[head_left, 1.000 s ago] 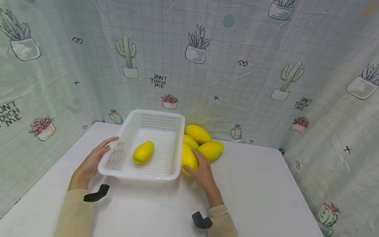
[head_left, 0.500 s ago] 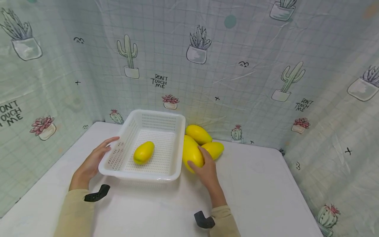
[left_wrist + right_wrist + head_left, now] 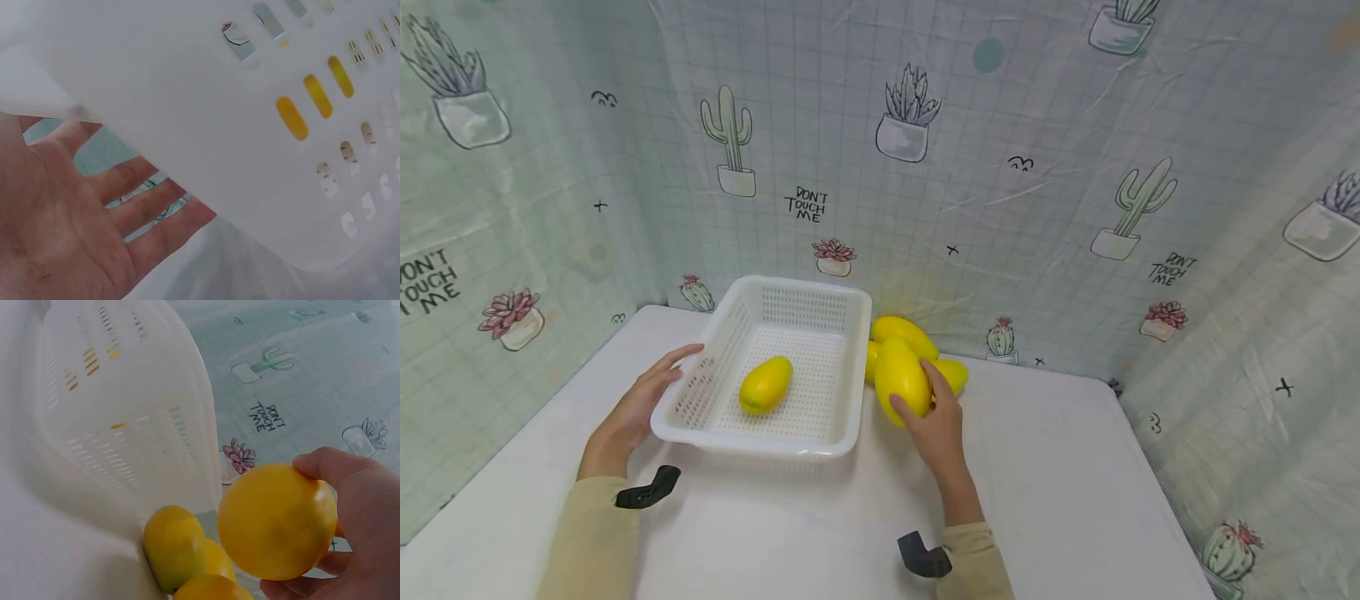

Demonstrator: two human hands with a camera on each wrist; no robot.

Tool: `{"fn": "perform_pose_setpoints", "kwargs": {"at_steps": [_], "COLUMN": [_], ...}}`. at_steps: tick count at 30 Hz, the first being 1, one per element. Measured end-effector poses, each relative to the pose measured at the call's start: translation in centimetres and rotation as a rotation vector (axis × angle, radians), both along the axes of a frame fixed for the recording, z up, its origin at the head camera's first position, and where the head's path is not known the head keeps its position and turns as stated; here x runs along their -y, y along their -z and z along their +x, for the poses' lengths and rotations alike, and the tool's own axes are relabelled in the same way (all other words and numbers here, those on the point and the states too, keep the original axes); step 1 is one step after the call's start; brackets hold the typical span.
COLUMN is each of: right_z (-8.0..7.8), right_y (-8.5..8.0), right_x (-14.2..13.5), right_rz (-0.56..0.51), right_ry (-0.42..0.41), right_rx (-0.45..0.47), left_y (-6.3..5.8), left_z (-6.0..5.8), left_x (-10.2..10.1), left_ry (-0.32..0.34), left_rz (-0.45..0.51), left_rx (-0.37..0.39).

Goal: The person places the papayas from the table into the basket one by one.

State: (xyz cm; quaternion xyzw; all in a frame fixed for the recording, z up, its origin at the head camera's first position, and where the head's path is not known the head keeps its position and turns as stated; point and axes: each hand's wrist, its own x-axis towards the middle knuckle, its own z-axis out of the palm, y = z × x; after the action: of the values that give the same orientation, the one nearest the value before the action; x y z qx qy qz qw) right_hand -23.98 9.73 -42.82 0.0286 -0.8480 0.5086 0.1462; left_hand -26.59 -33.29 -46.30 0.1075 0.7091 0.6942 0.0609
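The right hand wraps its fingers round one mango, which partly covers the other mangoes beside the basket. A lone mango inside shows only as slivers in both wrist views. The left hand rests straight fingers against the basket's side, their tips hidden from the left wrist camera.

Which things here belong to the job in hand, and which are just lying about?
Likely in the job:
white basket, touched by the left hand
held yellow fruit, in the right hand
yellow fruit inside the basket
yellow fruits beside the basket

Just around:
table
patterned cloth
black wrist devices
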Motion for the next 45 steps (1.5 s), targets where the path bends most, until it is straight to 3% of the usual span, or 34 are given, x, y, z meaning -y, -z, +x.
{"fn": "perform_pose_setpoints", "kwargs": {"at_steps": [9, 17, 26, 33, 45], "right_z": [0.3, 1.2, 1.7, 1.7, 1.6], "right_y": [-0.8, -1.0, -1.0, -1.1, -1.6], "right_x": [0.7, 1.9, 2.8, 2.9, 2.3], "right_rz": [-0.044, -0.068, -0.099, -0.107, -0.051], "right_ry": [-0.022, -0.059, -0.085, -0.096, -0.104], "right_rx": [-0.023, -0.035, -0.029, -0.048, -0.084], "left_y": [0.1, 0.4, -0.1, -0.3, 0.1], "left_z": [0.0, 0.1, 0.7, 0.2, 0.0], "left_x": [0.5, 0.6, 0.9, 1.1, 0.0], "left_ry": [-0.002, -0.008, -0.032, 0.021, 0.017], "left_rz": [0.028, -0.014, -0.044, 0.002, 0.051], "left_rx": [0.013, 0.011, 0.031, 0.004, 0.022]}}
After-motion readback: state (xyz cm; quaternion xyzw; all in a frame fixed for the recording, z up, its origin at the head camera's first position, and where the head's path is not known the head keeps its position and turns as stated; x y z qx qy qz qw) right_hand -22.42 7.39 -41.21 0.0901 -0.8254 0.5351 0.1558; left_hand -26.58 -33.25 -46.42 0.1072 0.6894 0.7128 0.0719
